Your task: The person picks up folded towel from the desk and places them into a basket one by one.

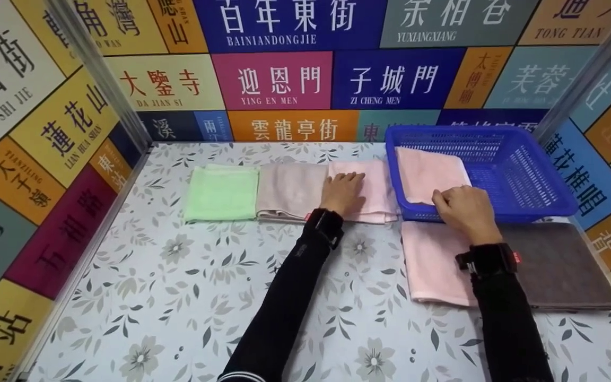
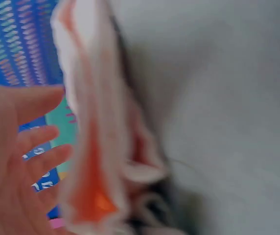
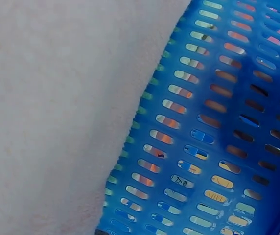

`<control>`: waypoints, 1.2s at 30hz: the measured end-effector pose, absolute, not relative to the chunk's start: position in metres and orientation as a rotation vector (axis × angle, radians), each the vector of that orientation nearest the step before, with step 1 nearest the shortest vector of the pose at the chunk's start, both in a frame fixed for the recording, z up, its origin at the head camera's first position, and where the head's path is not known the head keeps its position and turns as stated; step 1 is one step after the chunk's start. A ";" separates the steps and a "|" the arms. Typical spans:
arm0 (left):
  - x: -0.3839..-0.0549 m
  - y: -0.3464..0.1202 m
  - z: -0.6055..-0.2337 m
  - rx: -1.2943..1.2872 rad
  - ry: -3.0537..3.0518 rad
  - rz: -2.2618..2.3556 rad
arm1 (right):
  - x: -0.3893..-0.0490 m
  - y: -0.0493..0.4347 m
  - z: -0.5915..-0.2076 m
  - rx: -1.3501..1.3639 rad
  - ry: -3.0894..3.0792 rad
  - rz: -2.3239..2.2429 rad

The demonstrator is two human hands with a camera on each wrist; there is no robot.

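My left hand (image 1: 341, 193) lies over a folded pink towel (image 1: 374, 183) at the right end of a row, its fingers spread. In the left wrist view the thumb and fingers (image 2: 47, 156) are apart beside the towel's blurred folded edge (image 2: 98, 122). My right hand (image 1: 464, 212) is at the front rim of a blue perforated basket (image 1: 563, 196). Its thumb and curled fingers pinch the lower corner of another folded pink towel (image 1: 425, 172), inside the basket's left part. In the right wrist view that towel (image 3: 57, 107) hides most of the hand.
Left of the pink towel lie a folded beige towel (image 1: 292, 185) and a light green one (image 1: 223, 191). In front of the basket are a pink towel (image 1: 433, 270) and a dark grey-brown one (image 1: 560, 265). Sign-printed walls (image 1: 284, 79) border the floral tabletop (image 1: 141, 297).
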State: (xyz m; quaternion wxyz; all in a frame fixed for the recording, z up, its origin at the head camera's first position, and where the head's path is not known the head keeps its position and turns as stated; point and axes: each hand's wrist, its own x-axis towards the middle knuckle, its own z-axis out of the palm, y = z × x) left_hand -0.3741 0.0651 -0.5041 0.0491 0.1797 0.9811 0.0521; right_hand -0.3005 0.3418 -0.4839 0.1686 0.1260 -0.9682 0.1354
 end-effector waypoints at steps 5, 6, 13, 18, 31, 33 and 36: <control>-0.368 0.057 -0.512 0.577 2.908 0.044 | -0.301 0.339 -0.485 0.366 -2.770 0.399; -0.366 0.056 -0.511 0.586 2.909 0.024 | -0.301 0.338 -0.485 0.366 -2.768 0.400; -0.362 0.057 -0.508 0.652 2.889 -0.020 | -0.299 0.339 -0.483 0.354 -2.757 0.415; -0.358 0.057 -0.506 0.708 2.887 -0.040 | -0.298 0.340 -0.481 0.346 -2.781 0.420; -0.338 0.058 -0.508 0.780 2.892 -0.170 | -0.299 0.341 -0.480 0.341 -2.796 0.393; -0.334 0.058 -0.508 0.807 2.887 -0.179 | -0.299 0.342 -0.480 0.339 -2.793 0.389; -0.326 0.056 -0.508 0.842 2.885 -0.167 | -0.299 0.343 -0.479 0.340 -2.794 0.384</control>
